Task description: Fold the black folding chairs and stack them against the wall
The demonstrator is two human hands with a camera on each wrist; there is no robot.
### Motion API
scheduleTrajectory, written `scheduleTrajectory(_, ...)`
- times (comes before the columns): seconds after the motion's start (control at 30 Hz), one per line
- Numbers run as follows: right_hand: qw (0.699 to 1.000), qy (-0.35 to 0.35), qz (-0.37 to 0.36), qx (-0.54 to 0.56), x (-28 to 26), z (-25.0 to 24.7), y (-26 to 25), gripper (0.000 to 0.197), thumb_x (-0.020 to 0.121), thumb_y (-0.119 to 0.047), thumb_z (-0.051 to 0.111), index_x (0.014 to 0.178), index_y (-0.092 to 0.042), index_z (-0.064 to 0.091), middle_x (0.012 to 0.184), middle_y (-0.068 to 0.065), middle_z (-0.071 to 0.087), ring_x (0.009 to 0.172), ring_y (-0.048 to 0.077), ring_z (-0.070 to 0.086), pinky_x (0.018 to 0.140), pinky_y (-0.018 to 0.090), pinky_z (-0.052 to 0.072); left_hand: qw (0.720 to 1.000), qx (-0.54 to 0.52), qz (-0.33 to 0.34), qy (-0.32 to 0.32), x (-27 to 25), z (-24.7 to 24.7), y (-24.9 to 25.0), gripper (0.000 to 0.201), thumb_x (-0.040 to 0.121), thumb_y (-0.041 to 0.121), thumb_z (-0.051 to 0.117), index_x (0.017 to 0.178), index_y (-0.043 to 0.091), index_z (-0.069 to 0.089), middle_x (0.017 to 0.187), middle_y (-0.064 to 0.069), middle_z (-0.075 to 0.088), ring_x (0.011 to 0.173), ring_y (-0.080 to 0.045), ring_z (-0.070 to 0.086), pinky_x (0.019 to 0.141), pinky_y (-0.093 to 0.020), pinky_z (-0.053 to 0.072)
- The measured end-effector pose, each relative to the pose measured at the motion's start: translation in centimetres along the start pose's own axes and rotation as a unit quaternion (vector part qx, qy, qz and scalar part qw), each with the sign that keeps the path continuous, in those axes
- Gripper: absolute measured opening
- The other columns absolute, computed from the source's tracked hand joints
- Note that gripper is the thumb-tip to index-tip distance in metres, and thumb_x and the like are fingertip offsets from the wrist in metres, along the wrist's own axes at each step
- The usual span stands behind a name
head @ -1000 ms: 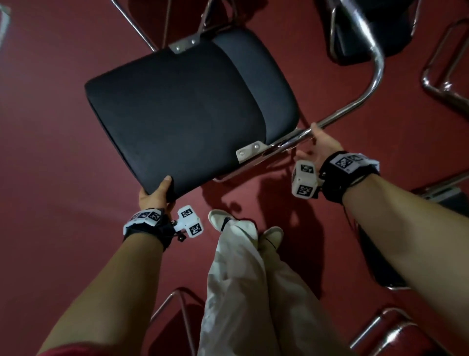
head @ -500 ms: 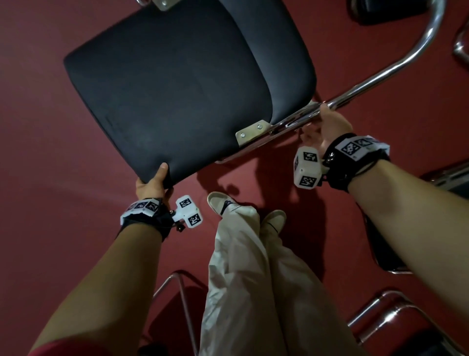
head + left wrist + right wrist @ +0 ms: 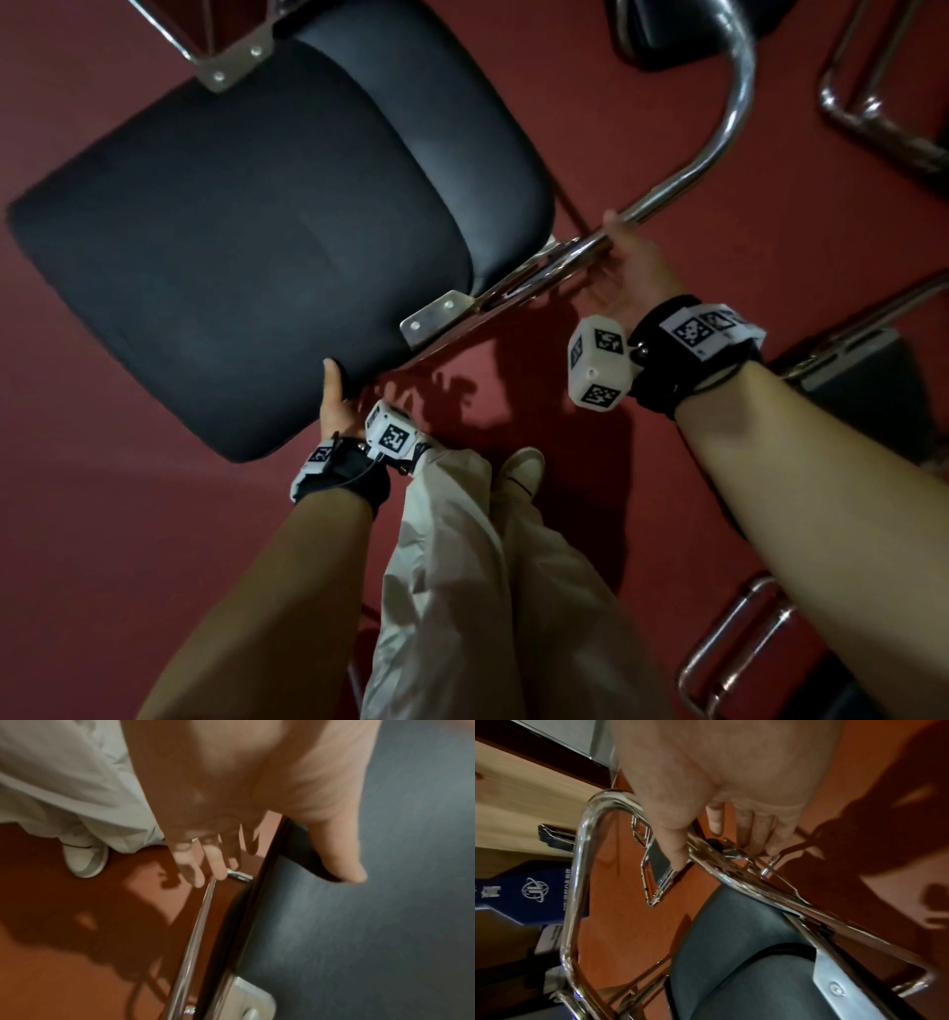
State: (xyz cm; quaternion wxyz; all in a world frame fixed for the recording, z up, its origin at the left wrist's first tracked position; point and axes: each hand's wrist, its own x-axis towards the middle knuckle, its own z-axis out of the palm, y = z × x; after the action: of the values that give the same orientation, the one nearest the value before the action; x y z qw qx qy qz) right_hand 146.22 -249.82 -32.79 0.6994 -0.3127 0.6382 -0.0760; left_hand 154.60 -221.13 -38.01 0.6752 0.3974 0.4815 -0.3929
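A: Where is the chair (image 3: 246,246)?

B: In front of the person, over the red floor (image 3: 102,514), held by both hands. Its black seat fills the middle and left of the head view, with the backrest (image 3: 436,118) lying against the far part of the seat.

A: What is the left hand (image 3: 339,406) doing?

B: It grips the near edge of the seat. The thumb (image 3: 334,850) lies on top of the cushion, and the fingers (image 3: 216,862) curl underneath beside a chrome tube.

A: And the right hand (image 3: 629,272)?

B: It holds the frame (image 3: 719,144) on the right, just past the seat's corner bracket (image 3: 436,318). The thumb (image 3: 672,833) presses over the tube and the fingers (image 3: 765,833) wrap round it from the other side, near the hinge.

A: Anything else nearby?

B: Other chairs: one far right (image 3: 883,118), one right (image 3: 862,380), and a frame near right (image 3: 734,647). The person's pale trousers (image 3: 462,591) and a white shoe (image 3: 521,470) show below the seat. The right wrist view shows a wall (image 3: 526,805) beyond.
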Motion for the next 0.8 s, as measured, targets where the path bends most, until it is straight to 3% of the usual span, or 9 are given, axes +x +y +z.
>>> scheduleTrajectory(0.07, 1.000, 0.016, -0.011, 0.003, 0.5, 0.0, -1.3, 0.054, 0.074, -0.049, 0.078, 0.116, -0.018, 0.062, 0.117, 0.003, 0.069, 0.109, 0.024, 0.067, 0.095, 0.044, 0.052, 0.999, -0.032, 0.012, -0.007, 0.9, 1.0, -0.1, 0.045, 0.087, 0.055, 0.064, 0.106, 0.017, 0.076, 0.110, -0.003, 0.076, 0.107, -0.024, 0.071, 0.093, -0.044, 0.055)
scheduleTrajectory(0.13, 0.999, 0.040, -0.020, 0.013, 1.0, 0.3, -2.6, 0.064, 0.071, -0.053, 0.078, 0.122, -0.020, 0.060, 0.120, 0.004, 0.065, 0.108, 0.027, 0.066, 0.093, 0.048, 0.053, 0.996, -0.088, 0.015, -0.007, 2.3, 0.7, 0.2, 0.049, 0.081, 0.051, 0.072, 0.118, 0.019, 0.073, 0.126, -0.003, 0.070, 0.126, -0.028, 0.060, 0.107, -0.051, 0.044)
scheduleTrajectory(0.2, 0.997, 0.069, -0.021, 0.014, 1.6, 0.5, -3.5, 0.067, 0.068, -0.058, 0.078, 0.121, -0.021, 0.063, 0.116, 0.001, 0.066, 0.103, 0.025, 0.066, 0.089, 0.046, 0.054, 0.994, -0.105, 0.014, 0.002, 3.3, 0.5, 0.1, 0.067, 0.072, 0.047, 0.078, 0.132, 0.020, 0.064, 0.132, -0.005, 0.066, 0.128, -0.032, 0.057, 0.107, -0.054, 0.043)
scheduleTrajectory(0.3, 0.995, 0.080, -0.062, 0.002, 2.2, 1.3, -3.8, 0.045, 0.078, -0.054, 0.073, 0.100, -0.015, 0.073, 0.100, -0.001, 0.075, 0.092, 0.021, 0.072, 0.086, 0.042, 0.058, 0.993, -0.119, -0.005, 0.002, 3.9, 0.6, -0.7, 0.083, 0.063, 0.038, 0.083, 0.138, 0.014, 0.058, 0.137, -0.013, 0.060, 0.124, -0.036, 0.058, 0.102, -0.058, 0.045)
scheduleTrajectory(0.43, 0.989, 0.106, -0.105, 0.023, 2.5, 2.3, -3.1, 0.023, 0.087, -0.032, 0.066, 0.087, -0.009, 0.066, 0.076, 0.004, 0.072, 0.067, 0.021, 0.070, 0.071, 0.034, 0.059, 0.991, -0.135, -0.006, 0.004, 4.1, 1.4, -0.5, 0.087, 0.060, 0.035, 0.084, 0.140, 0.016, 0.057, 0.139, -0.012, 0.059, 0.126, -0.036, 0.056, 0.104, -0.055, 0.044)
scheduleTrajectory(0.57, 0.987, 0.110, -0.117, 0.030, 2.2, 2.4, -2.9, 0.017, 0.086, -0.024, 0.063, 0.083, -0.009, 0.056, 0.067, 0.008, 0.064, 0.062, 0.023, 0.065, 0.062, 0.033, 0.056, 0.994, -0.106, -0.022, -0.017, 3.5, 0.7, 0.8, 0.120, 0.036, 0.024, 0.100, 0.145, 0.010, 0.050, 0.143, -0.015, 0.055, 0.131, -0.038, 0.053, 0.105, -0.056, 0.043)
scheduleTrajectory(0.7, 0.989, 0.124, -0.083, 0.020, 0.7, 2.4, -0.7, 0.019, 0.083, -0.022, 0.060, 0.067, -0.013, 0.054, 0.061, 0.005, 0.060, 0.056, 0.022, 0.060, 0.057, 0.029, 0.049, 0.997, -0.080, -0.008, -0.019, 2.6, -0.7, 2.7, 0.093, 0.056, 0.025, 0.089, 0.141, 0.011, 0.054, 0.138, -0.014, 0.060, 0.126, -0.037, 0.058, 0.109, -0.053, 0.041)
scheduleTrajectory(0.8, 0.991, 0.088, -0.011, 0.096, -1.5, 2.4, 2.7, 0.030, 0.088, -0.012, 0.054, 0.058, -0.012, 0.048, 0.055, 0.006, 0.055, 0.048, 0.019, 0.054, 0.051, 0.024, 0.047, 0.998, -0.057, 0.007, -0.025, 2.2, -3.2, 5.1, 0.104, 0.042, 0.028, 0.097, 0.138, 0.017, 0.057, 0.145, -0.007, 0.055, 0.127, -0.028, 0.058, 0.108, -0.048, 0.042)
